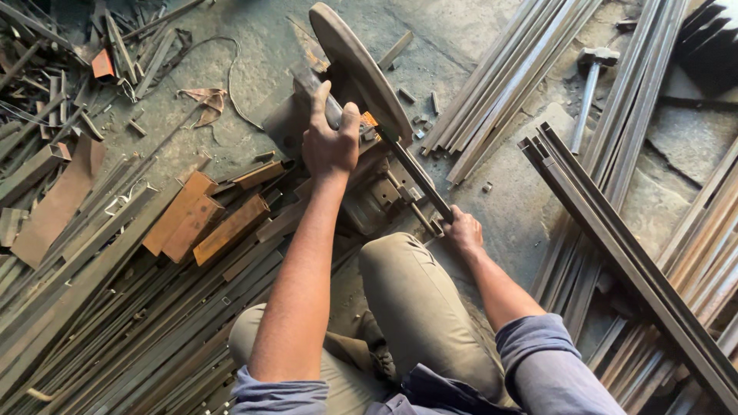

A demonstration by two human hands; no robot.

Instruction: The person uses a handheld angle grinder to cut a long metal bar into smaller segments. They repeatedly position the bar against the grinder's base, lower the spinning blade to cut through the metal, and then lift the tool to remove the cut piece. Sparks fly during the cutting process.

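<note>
Here, a worker's left hand (330, 142) wraps the chop saw's handle (327, 104) while the right hand (463, 230) clamps a dark steel bar (419, 173) on the concrete floor (507, 196), its long axis running diagonally from blade toward the knee.

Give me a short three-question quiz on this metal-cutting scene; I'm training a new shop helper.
1. True or false: the left hand grips the handle of the chop saw.
2. What does the right hand hold? A) the hammer B) the metal bar under the blade C) a rusty offcut
3. Fill in: the hammer lies on the floor among the long steel ____.

Key: 1 true; 2 B, the metal bar; 3 strips.
</note>
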